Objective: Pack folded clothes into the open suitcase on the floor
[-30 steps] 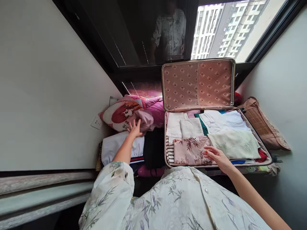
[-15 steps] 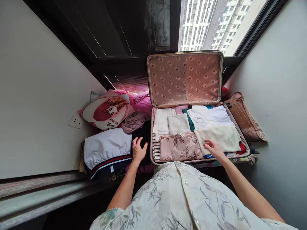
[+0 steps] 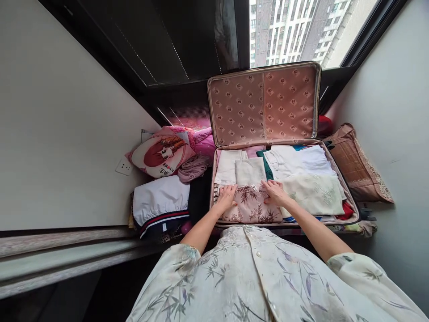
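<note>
A pink garment with dark red bamboo print [image 3: 250,206] lies folded at the front left of the open suitcase [image 3: 213,179]. On its upper left part rests my left hand [image 3: 227,197], fingers stretched out and thumb apart. My right hand [image 3: 275,193] lies at its upper right, open, with fingers reaching toward a small folded grey-white cloth [image 3: 250,172]. Just right of that hand is a folded pale green garment with leaf print [image 3: 317,194]. Folded white clothes [image 3: 284,162] fill the back right of the case, and another white piece [image 3: 227,167] is at the back left.
The patterned suitcase lid [image 3: 239,105] stands upright against the window. Left of the case are a folded white garment [image 3: 161,197], a pillow with a cartoon print [image 3: 161,156] and a mauve cloth [image 3: 194,167]. A brown cushion [image 3: 360,165] leans by the right wall.
My left hand has moved right, from beside the suitcase onto the pink garment. My right hand has moved left, from the pale green garment to the pink one.
</note>
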The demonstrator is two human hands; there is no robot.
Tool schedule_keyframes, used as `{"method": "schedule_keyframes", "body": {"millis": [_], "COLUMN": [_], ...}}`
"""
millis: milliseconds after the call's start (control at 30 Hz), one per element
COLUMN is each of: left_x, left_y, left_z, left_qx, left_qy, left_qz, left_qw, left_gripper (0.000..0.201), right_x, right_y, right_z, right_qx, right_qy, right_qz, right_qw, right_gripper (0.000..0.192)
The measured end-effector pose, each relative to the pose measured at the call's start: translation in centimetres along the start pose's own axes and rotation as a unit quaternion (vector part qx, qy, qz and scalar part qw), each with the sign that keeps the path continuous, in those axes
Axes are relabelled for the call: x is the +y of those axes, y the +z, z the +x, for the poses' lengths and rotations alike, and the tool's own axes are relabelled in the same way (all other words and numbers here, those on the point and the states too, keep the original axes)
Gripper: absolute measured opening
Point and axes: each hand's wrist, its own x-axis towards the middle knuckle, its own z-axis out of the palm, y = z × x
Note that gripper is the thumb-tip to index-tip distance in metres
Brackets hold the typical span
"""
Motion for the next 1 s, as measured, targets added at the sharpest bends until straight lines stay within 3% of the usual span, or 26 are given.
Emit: {"method": "schedule_keyframes", "body": {"millis": [100, 167, 233, 333, 467, 600, 700, 800, 867, 933, 1000], "left_x": [0.2, 0.4, 0.5, 0.5, 0.7, 1.9, 3.9, 6.4, 7.9, 8.7, 8.8], "left_y": [-0.5, -0.3, 0.1, 1.1, 1.3, -0.3, -1.4, -1.1, -0.1, 1.3, 2.5], "left_z": [-0.2, -1.1, -2.7, -5.7, -8.7, -9.3, -8.3, -6.4, -4.8, -3.2, -1.8], "left_qx": [-0.050, -0.067, -0.039, 0.027, 0.046, 0.040, 0.076, 0.105, 0.125, 0.134, 0.116], "left_qy": [-0.008, 0.007, 0.027, 0.060, 0.108, 0.047, -0.035, -0.100, -0.147, -0.210, -0.298], "left_qz": [0.003, 0.002, 0.000, -0.041, -0.206, -0.365, -0.490, -0.651, -0.726, -0.756, -0.737], "left_qw": [0.999, 0.998, 0.999, 0.997, 0.972, 0.929, 0.868, 0.745, 0.660, 0.605, 0.596], "left_gripper": [0.027, 0.012, 0.018, 0.019, 0.020, 0.023, 0.029, 0.044, 0.057, 0.061, 0.054], "right_x": [-0.2, -0.5, -0.8, -1.0, -1.1, -0.5, 0.5, 0.4, -0.8, -2.8, -4.8], "right_y": [-0.5, -0.7, -0.7, -0.5, -1.3, -4.7, -9.3, -14.2, -16.3, -16.6, -14.9], "right_z": [0.4, 0.0, -0.8, -2.5, -4.0, -3.5, -1.1, 4.0, 8.3, 12.5, 15.4], "right_qx": [-0.031, -0.035, -0.011, 0.033, 0.014, 0.005, 0.004, 0.005, 0.000, -0.015, -0.036], "right_qy": [-0.019, -0.040, -0.069, -0.126, -0.154, -0.138, -0.148, -0.160, -0.193, -0.226, -0.223], "right_qz": [-0.042, -0.064, -0.067, -0.034, 0.024, 0.081, 0.080, 0.035, -0.019, -0.074, -0.126], "right_qw": [0.998, 0.996, 0.995, 0.991, 0.988, 0.987, 0.986, 0.986, 0.981, 0.971, 0.966], "right_gripper": [0.036, 0.019, 0.012, 0.015, 0.020, 0.020, 0.017, 0.016, 0.018, 0.024, 0.037]}}
